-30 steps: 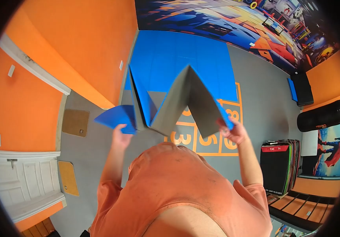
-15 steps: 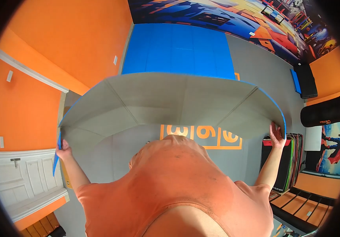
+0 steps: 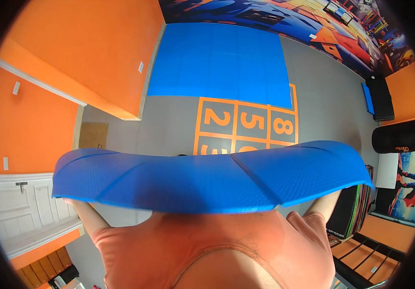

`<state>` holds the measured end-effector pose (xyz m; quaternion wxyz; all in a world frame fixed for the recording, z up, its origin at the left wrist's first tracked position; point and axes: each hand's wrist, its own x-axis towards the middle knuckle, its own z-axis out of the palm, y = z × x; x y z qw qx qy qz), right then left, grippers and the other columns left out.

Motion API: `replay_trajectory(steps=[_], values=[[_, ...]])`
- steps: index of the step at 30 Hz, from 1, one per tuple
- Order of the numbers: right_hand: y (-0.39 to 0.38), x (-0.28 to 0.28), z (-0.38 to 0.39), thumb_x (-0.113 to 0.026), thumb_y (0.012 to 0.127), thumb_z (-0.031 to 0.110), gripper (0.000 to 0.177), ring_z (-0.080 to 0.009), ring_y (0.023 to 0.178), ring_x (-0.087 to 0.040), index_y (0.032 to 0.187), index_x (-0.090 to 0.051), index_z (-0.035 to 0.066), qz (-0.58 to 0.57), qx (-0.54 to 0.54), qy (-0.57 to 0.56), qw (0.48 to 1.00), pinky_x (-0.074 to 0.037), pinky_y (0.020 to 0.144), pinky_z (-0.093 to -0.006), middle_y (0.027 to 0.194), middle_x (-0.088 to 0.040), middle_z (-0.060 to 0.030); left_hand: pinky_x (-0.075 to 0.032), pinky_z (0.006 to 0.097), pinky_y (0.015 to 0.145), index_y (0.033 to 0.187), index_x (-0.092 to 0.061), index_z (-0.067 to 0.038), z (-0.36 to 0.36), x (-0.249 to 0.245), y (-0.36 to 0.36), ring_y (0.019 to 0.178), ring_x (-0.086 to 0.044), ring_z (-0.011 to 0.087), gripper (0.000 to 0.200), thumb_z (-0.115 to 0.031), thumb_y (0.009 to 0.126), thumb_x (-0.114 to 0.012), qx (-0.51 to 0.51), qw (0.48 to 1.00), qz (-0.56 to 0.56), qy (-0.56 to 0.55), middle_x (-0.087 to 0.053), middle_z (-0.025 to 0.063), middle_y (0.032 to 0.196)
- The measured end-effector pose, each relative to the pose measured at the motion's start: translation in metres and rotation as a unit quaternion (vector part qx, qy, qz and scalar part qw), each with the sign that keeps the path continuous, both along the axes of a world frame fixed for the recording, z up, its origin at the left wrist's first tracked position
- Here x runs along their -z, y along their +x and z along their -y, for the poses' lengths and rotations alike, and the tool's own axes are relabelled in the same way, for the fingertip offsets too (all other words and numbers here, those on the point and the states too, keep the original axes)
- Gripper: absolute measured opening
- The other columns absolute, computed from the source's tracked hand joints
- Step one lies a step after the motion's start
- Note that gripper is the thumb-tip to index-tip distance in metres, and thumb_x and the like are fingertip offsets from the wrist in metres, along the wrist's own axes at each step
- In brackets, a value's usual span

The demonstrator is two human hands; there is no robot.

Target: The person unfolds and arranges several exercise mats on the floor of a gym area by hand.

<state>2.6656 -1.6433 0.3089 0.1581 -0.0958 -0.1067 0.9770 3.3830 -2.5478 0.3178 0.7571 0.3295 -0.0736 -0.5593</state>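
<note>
A long blue mat (image 3: 193,183) with crease lines stretches across the front of my body, its textured blue face toward the camera and its ends curving. Near its left end, a small part of my left hand (image 3: 67,200) shows under the edge, holding the mat; most of the fingers are hidden. The right forearm reaches up behind the mat's right end, where the mat covers my right hand. Farther ahead, blue mats (image 3: 217,62) lie flat on the grey floor beside the orange wall.
Orange numbered squares (image 3: 250,120) are marked on the floor. A stack of upright boards (image 3: 347,207) and a black rack (image 3: 368,255) stand at the right, below a black rolled bag (image 3: 396,138). A white door (image 3: 24,207) is at the left.
The held mat has tipped over and come lower and closer to my chest. Its grey underside faced the camera before; now the blue side does. Both hands have gone mostly or wholly behind it.
</note>
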Motion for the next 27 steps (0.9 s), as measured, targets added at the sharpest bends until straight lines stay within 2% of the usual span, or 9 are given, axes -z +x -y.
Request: replay_trajectory(steps=[6,7,8,9,11,14,17,20,27], values=[[0.042,0.060,0.118,-0.040,0.089,0.082,0.089,-0.0308,0.124,-0.053,0.129,-0.053,0.003,0.238,-0.144,0.007,0.961,-0.034,0.106,-0.0613,0.132,-0.058,-0.0153,-0.035,0.0520,0.116,0.137,-0.055,0.001,-0.103,-0.059,-0.109,0.135,-0.048,0.0345,0.049,-0.030,0.102,-0.043,0.041,0.998,0.006,0.050,-0.053,0.0170,0.146],[0.062,0.071,0.138,-0.032,0.074,0.099,0.112,-0.0260,0.117,-0.049,0.136,-0.048,0.007,0.262,-0.210,0.113,0.935,-0.036,0.098,-0.0570,0.127,-0.052,-0.0112,-0.031,0.0519,0.119,0.142,-0.051,0.001,-0.108,-0.075,-0.128,0.140,-0.043,0.0347,0.053,-0.033,0.102,-0.044,0.025,0.998,0.041,0.046,-0.049,0.0166,0.151],[0.064,0.104,0.146,-0.037,0.074,0.099,0.111,-0.0270,0.119,-0.044,0.145,-0.038,0.013,0.307,-0.249,0.108,0.912,-0.036,0.093,-0.0542,0.135,-0.044,-0.0113,-0.031,0.0519,0.119,0.142,-0.051,0.001,-0.098,-0.074,-0.126,0.140,-0.043,0.0347,0.053,-0.033,0.102,-0.044,0.023,0.998,0.043,0.046,-0.049,0.0166,0.151],[0.077,0.083,0.185,-0.042,0.075,0.097,0.102,-0.0303,0.106,-0.048,0.134,-0.042,0.013,0.346,-0.324,0.230,0.850,-0.037,0.092,-0.0565,0.122,-0.044,-0.0125,-0.030,0.0519,0.119,0.145,-0.047,0.001,-0.085,-0.071,-0.115,0.140,-0.043,0.0352,0.055,-0.032,0.102,-0.046,0.060,0.998,0.004,0.005,-0.047,0.0165,0.152],[0.074,0.165,0.211,-0.078,0.078,0.066,0.097,-0.0395,0.113,-0.058,0.142,-0.032,0.008,0.418,-0.485,0.247,0.728,-0.048,0.086,-0.0565,0.139,-0.040,-0.0206,-0.028,0.0521,0.120,0.149,-0.041,0.001,-0.081,-0.079,-0.117,0.141,-0.041,0.0359,0.058,-0.032,0.102,-0.049,0.104,0.993,0.005,-0.064,-0.044,0.0166,0.155],[0.078,0.251,0.281,-0.083,0.077,0.057,0.081,-0.0376,0.113,-0.063,0.126,-0.051,0.001,0.405,-0.681,0.242,0.560,-0.054,0.089,-0.0520,0.125,-0.058,-0.0218,-0.028,0.0528,0.120,0.151,-0.038,-0.001,-0.124,-0.135,-0.164,0.142,-0.039,0.0363,0.060,-0.034,0.103,-0.051,0.120,0.986,0.073,-0.087,-0.042,0.0170,0.156],[0.089,0.268,0.350,-0.065,0.094,0.028,0.029,-0.0283,0.090,-0.068,0.106,-0.058,0.002,0.433,-0.688,0.202,0.547,-0.058,0.079,-0.0491,0.100,-0.068,-0.0131,-0.028,0.0538,0.120,0.152,-0.037,-0.002,-0.155,-0.182,-0.178,0.142,-0.038,0.0365,0.062,-0.035,0.103,-0.052,0.138,0.980,0.096,-0.108,-0.041,0.0173,0.156],[0.087,0.313,0.385,-0.057,0.095,0.017,0.014,-0.0257,0.079,-0.067,0.101,-0.058,0.005,0.407,-0.733,0.174,0.517,-0.059,0.074,-0.0471,0.091,-0.068,-0.0103,-0.028,0.0543,0.120,0.153,-0.036,-0.002,-0.184,-0.231,-0.179,0.142,-0.038,0.0367,0.063,-0.036,0.102,-0.054,0.115,0.979,0.117,-0.125,-0.040,0.0174,0.157],[0.053,0.216,0.412,-0.054,0.095,0.010,0.013,-0.0239,0.084,-0.070,0.107,-0.057,0.005,0.272,-0.659,0.239,0.659,-0.062,0.074,-0.0457,0.097,-0.069,-0.0101,-0.027,0.0540,0.120,0.154,-0.034,-0.002,-0.178,-0.254,-0.169,0.143,-0.037,0.0364,0.064,-0.034,0.102,-0.053,0.071,0.979,0.147,-0.119,-0.037,0.0176,0.159]])
